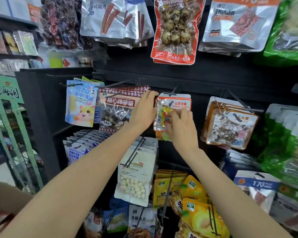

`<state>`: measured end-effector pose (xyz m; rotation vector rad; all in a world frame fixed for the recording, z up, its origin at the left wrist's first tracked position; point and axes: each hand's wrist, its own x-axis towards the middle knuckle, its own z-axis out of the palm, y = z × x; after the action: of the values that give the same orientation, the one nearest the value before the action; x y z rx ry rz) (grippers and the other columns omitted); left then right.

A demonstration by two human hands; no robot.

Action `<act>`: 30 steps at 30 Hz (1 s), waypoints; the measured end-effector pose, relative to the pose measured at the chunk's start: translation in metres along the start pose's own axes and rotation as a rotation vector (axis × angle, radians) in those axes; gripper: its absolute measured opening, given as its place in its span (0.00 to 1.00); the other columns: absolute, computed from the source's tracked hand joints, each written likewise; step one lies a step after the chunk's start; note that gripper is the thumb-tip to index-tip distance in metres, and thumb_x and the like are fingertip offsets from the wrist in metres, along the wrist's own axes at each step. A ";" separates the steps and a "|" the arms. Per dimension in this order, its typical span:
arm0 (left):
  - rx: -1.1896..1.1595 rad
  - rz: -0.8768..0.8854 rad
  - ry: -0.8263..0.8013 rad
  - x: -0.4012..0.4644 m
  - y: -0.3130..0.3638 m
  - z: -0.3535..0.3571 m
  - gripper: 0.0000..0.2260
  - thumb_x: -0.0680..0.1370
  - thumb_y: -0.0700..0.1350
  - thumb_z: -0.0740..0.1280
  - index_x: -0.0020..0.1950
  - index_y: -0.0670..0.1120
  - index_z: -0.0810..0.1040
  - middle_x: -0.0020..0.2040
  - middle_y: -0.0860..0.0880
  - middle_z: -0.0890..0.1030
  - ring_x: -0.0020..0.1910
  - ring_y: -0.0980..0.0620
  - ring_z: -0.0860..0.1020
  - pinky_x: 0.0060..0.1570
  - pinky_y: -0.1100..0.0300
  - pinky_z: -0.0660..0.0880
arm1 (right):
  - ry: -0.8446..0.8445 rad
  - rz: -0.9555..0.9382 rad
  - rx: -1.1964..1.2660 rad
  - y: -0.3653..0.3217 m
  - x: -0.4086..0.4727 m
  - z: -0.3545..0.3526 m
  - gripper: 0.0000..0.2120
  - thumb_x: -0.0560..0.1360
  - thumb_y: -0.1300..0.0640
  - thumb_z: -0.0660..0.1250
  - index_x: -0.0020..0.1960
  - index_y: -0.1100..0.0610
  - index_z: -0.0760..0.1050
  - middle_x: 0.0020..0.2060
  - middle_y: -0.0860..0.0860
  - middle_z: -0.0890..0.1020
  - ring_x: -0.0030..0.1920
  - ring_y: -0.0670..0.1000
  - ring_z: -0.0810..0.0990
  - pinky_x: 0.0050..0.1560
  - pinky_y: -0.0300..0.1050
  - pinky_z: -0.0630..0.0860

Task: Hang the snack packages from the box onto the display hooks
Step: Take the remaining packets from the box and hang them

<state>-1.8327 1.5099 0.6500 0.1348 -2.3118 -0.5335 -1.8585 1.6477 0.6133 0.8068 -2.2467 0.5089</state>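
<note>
I had both hands on a glossy, clear-fronted candy pouch [163,114] with an orange header, crinkled plastic over bright gummy shapes. It stood upright, long axis vertical, header up, hanging at the black wire display hook [173,91] in the middle row. My left hand [143,109] curled round its upper left edge; my right hand [182,126] pinched its right side. A lollipop bag [116,109] hung just beside it.

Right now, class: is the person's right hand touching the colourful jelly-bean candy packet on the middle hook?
Touching. The head view shows the right hand with fingertips curled over the front of the candy packet, no gap between them.
</note>
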 end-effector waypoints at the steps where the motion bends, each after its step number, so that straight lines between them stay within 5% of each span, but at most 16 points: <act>1: -0.010 0.002 -0.014 -0.005 -0.007 -0.005 0.19 0.77 0.36 0.64 0.68 0.45 0.68 0.65 0.47 0.71 0.60 0.50 0.74 0.56 0.53 0.75 | -0.060 -0.006 0.065 -0.007 -0.002 -0.001 0.13 0.77 0.57 0.65 0.60 0.60 0.75 0.58 0.57 0.74 0.58 0.55 0.73 0.54 0.47 0.75; 5: -0.015 -0.057 -0.091 -0.035 -0.047 -0.040 0.13 0.77 0.37 0.62 0.61 0.44 0.73 0.55 0.45 0.77 0.51 0.47 0.76 0.52 0.49 0.75 | -0.281 -0.051 0.265 -0.059 -0.004 0.006 0.10 0.78 0.58 0.62 0.58 0.60 0.75 0.52 0.57 0.77 0.52 0.56 0.77 0.50 0.52 0.76; 10: 0.068 -0.227 -0.230 -0.102 -0.130 -0.108 0.09 0.78 0.38 0.62 0.56 0.41 0.78 0.53 0.42 0.81 0.52 0.44 0.78 0.51 0.54 0.75 | -0.547 -0.105 0.419 -0.166 -0.017 0.039 0.09 0.78 0.58 0.61 0.52 0.59 0.78 0.45 0.57 0.81 0.46 0.58 0.79 0.46 0.55 0.78; 17: 0.132 -0.625 -0.279 -0.218 -0.271 -0.203 0.10 0.79 0.41 0.62 0.56 0.42 0.80 0.53 0.43 0.82 0.53 0.44 0.79 0.50 0.58 0.73 | -0.885 -0.228 0.618 -0.334 -0.069 0.110 0.09 0.78 0.58 0.63 0.53 0.59 0.80 0.49 0.55 0.83 0.50 0.55 0.80 0.49 0.46 0.74; 23: 0.193 -1.052 -0.134 -0.316 -0.384 -0.242 0.11 0.77 0.40 0.62 0.55 0.38 0.79 0.56 0.37 0.80 0.56 0.39 0.77 0.53 0.53 0.72 | -1.157 -0.353 0.630 -0.447 -0.114 0.193 0.11 0.80 0.57 0.61 0.58 0.58 0.78 0.55 0.54 0.81 0.55 0.54 0.79 0.54 0.46 0.75; 30: 0.234 -1.413 -0.352 -0.391 -0.497 -0.212 0.20 0.78 0.49 0.62 0.65 0.39 0.73 0.63 0.39 0.76 0.63 0.40 0.74 0.57 0.54 0.71 | -1.346 -0.466 0.499 -0.519 -0.174 0.326 0.23 0.78 0.55 0.64 0.71 0.58 0.66 0.67 0.58 0.71 0.67 0.59 0.70 0.62 0.47 0.68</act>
<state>-1.4356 1.0858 0.3235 1.9800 -2.2621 -0.9690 -1.5645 1.1583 0.3295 2.3993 -2.8868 0.3025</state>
